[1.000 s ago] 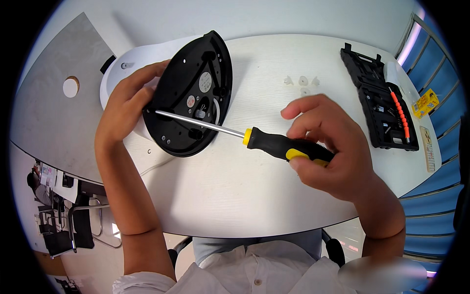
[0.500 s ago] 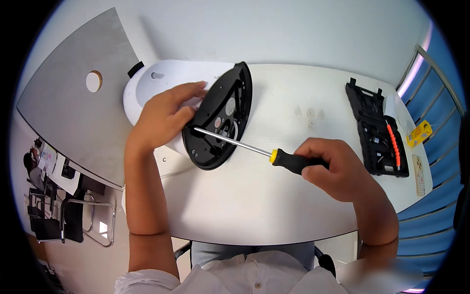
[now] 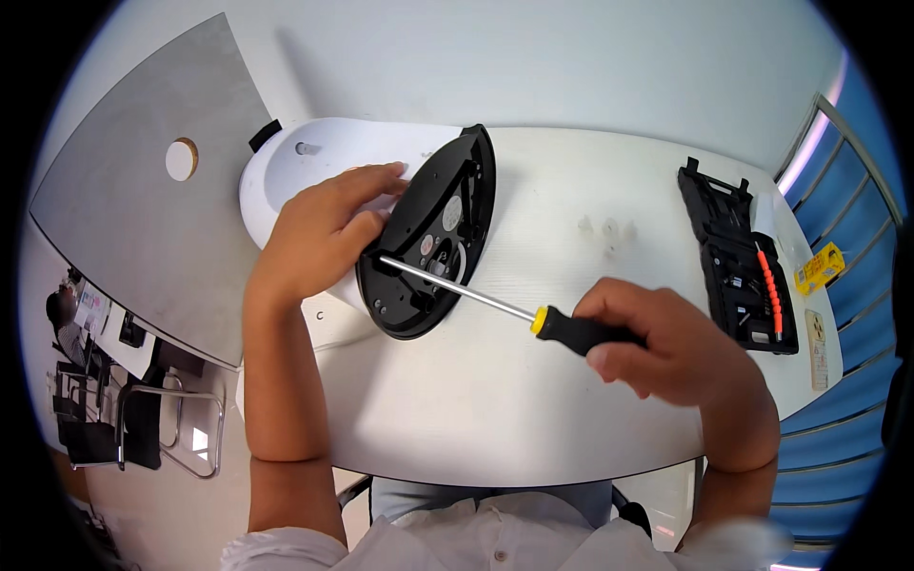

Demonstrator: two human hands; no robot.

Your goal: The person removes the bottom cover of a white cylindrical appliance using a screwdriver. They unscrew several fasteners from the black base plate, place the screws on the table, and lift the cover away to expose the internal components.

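Note:
A white rounded appliance (image 3: pixel 367 143) lies on its side on the table, its black oval base (image 3: pixel 428 195) facing right. My left hand (image 3: pixel 319 233) grips the white body close behind the base's edge, some fingertips hidden by the base. In my right hand (image 3: pixel 657 343) is a screwdriver (image 3: pixel 476 296) with a black and yellow handle, fingers wrapped round the grip. Its long metal shaft slants up to the left, and the tip meets the lower left part of the base, at what looks like a recess. Whether a screw sits there cannot be made out.
At the right of the white table (image 3: pixel 533 409) lies an open black tool case (image 3: pixel 728 257) with bits and an orange flexible shaft (image 3: pixel 769 290). A yellow box (image 3: pixel 819 268) stands beside it. A grey panel (image 3: pixel 143 200) is on the left; a cable (image 3: pixel 347 338) runs beneath the appliance.
My right hand and the screwdriver handle have shifted slightly right and down in the picture, the tip staying at the same spot on the base. The view has moved a little.

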